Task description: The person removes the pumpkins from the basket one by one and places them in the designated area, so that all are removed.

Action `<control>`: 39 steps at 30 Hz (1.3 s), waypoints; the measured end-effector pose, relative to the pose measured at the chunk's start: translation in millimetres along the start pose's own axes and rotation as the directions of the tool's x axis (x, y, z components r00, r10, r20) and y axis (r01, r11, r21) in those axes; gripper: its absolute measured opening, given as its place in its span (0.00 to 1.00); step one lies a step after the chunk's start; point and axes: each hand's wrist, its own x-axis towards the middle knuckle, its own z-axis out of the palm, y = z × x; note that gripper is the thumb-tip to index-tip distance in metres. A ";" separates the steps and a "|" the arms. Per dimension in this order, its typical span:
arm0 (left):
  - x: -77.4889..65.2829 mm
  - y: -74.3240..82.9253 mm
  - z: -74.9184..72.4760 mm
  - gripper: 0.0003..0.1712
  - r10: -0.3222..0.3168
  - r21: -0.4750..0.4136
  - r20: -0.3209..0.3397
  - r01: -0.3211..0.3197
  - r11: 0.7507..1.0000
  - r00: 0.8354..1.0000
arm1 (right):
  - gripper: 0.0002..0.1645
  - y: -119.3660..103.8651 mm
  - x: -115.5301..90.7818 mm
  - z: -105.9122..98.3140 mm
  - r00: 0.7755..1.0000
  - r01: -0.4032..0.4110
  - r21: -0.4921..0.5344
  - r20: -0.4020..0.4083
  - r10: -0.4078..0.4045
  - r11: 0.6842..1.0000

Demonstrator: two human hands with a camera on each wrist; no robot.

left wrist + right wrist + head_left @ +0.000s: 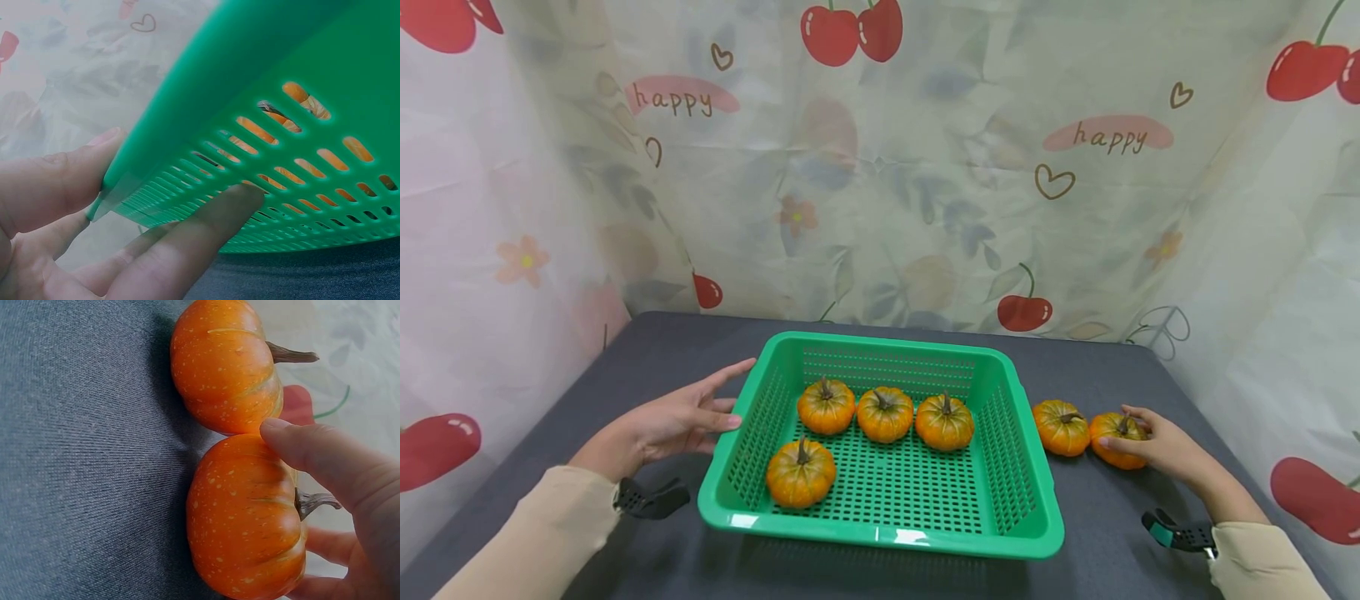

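While an outer pumpkin (pixel 244 519), squat, ribbed and pale-speckled with a curved, woody stem (pixel 319 501), is gripped between the thumb and fingers of the right hand (pixel 1172 450), its side is touched by a neighbouring pumpkin (pixel 1058 432). Both are supported by the dark, finely woven cloth (pixel 1105 510), right of the green plastic basket (pixel 917 492). Within its slotted, round-cornered walls, four ribbed pumpkins (pixel 801 475) are held. The basket's left side is touched by the left hand (pixel 673 421), its fingers extended.
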 end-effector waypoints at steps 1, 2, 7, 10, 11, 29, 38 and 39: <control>-0.1 0.1 0.0 0.55 0.001 -0.001 0.001 -0.001 1.000 1.000 | 0.57 -0.1 0.1 -0.1 1.000 0.000 -0.001 0.000 0.000 1.000; -0.3 0.2 0.0 0.55 0.001 -0.001 0.002 -0.001 1.000 1.000 | 0.57 -0.2 0.3 -0.2 1.000 0.000 -0.001 0.000 0.000 1.000; -1.1 0.5 0.2 0.55 0.007 0.001 0.008 -0.007 1.000 1.000 | 0.57 -1.0 0.2 -3.6 1.000 -0.004 0.010 0.003 0.004 1.000; -0.8 0.3 0.0 0.55 0.008 0.004 0.008 -0.008 1.000 1.000 | 0.56 -2.5 -0.2 -8.0 1.000 -0.004 0.019 -0.003 0.004 1.000; -0.7 0.4 0.2 0.55 0.007 0.005 0.007 -0.007 1.000 1.000 | 0.55 -3.5 -0.8 -9.6 1.000 0.001 0.024 -0.007 -0.001 1.000; -0.6 0.5 -0.3 0.55 0.004 0.014 0.007 -0.004 1.000 1.000 | 0.49 -69.3 -16.1 -26.7 0.976 0.167 0.040 -0.148 -0.159 0.985; -0.8 -0.2 -0.7 0.55 0.006 0.023 0.006 -0.006 1.000 1.000 | 0.43 -111.9 -28.9 -23.1 0.944 0.262 0.076 -0.229 -0.239 0.962; -0.6 -0.2 -0.7 0.55 0.005 0.022 0.004 -0.005 1.000 1.000 | 0.43 -116.8 -29.9 -22.6 0.939 0.276 0.077 -0.236 -0.251 0.958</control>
